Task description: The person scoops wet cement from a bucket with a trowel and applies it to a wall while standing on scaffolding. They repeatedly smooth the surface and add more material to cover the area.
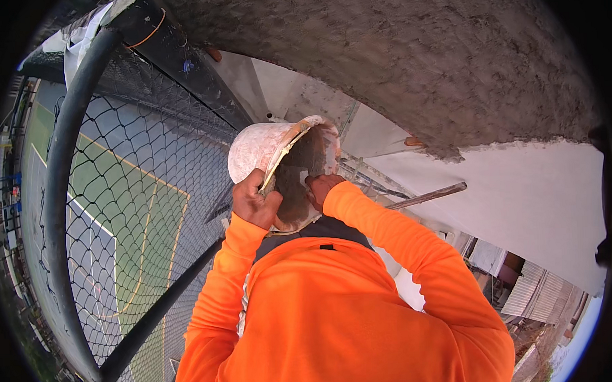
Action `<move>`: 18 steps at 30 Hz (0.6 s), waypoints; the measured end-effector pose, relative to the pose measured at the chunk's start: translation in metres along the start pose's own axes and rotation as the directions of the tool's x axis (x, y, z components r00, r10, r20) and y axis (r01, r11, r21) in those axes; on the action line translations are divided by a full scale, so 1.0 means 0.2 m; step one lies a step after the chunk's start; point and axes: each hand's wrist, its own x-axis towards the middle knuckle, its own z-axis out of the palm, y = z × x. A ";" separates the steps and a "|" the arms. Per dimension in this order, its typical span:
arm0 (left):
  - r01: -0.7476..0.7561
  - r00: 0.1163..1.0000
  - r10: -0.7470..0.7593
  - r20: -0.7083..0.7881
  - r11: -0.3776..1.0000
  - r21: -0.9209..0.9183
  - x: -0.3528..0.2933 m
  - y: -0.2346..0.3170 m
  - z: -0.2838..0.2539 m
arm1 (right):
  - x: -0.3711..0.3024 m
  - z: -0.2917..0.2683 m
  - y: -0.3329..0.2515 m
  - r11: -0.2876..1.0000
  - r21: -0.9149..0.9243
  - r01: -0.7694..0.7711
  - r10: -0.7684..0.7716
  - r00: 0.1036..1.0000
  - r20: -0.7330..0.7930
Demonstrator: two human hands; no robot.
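Note:
A pale bucket [254, 147], smeared with dried mortar, is tipped on its side in front of my body with its mouth turned toward me. Grey mortar coats the inside wall. My left hand [254, 201] is closed around the left part of the rim, thumb toward the opening. At the right of the mouth, my right hand [321, 190] reaches in with its fingers curled. Whatever those fingers hold, if anything, is hidden inside the bucket. Both forearms are in orange sleeves.
Wet grey plaster [409, 59] covers the wall above and to the right, beside a smooth pale wall [509, 204]. At the left stands a chain-link fence [124, 197] with dark pipes, a sports court far below. A wooden stick [427, 195] juts out right of the bucket.

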 end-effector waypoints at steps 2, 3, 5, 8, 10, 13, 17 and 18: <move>0.071 0.997 -0.074 -0.021 0.994 -0.086 -0.03 -0.06 -0.07 | -0.07 0.00 -0.11 0.987 0.150 0.057 -0.058 0.998 0.002; 0.092 0.994 -0.097 -0.049 0.992 -0.089 -0.05 -0.09 -0.12 | -0.11 -0.01 -0.14 0.964 0.227 0.138 -0.113 0.986 -0.120; 0.199 0.974 -0.214 -0.078 0.966 -0.164 -0.09 -0.14 -0.24 | -0.18 -0.05 -0.16 0.979 0.185 0.083 -0.069 0.994 -0.082; 0.230 0.937 -0.297 -0.182 0.920 -0.317 -0.17 -0.19 -0.30 | -0.23 -0.09 -0.10 0.980 0.185 0.079 -0.059 0.992 -0.112; 0.272 0.929 -0.325 -0.177 0.924 -0.270 -0.17 -0.23 -0.28 | -0.23 -0.09 -0.05 0.989 0.141 0.050 -0.029 0.988 -0.151; 0.320 0.923 -0.362 -0.131 0.910 -0.262 -0.17 -0.29 -0.23 | -0.24 -0.06 -0.01 1.000 -0.008 -0.019 0.017 0.981 -0.193; 0.304 0.915 -0.375 -0.146 0.881 -0.362 -0.19 -0.37 -0.22 | -0.29 -0.09 0.02 0.993 0.070 -0.095 0.100 0.993 -0.066; 0.330 0.903 -0.402 -0.148 0.874 -0.357 -0.20 -0.39 -0.21 | -0.31 -0.11 0.03 0.995 0.091 -0.042 0.053 0.992 -0.118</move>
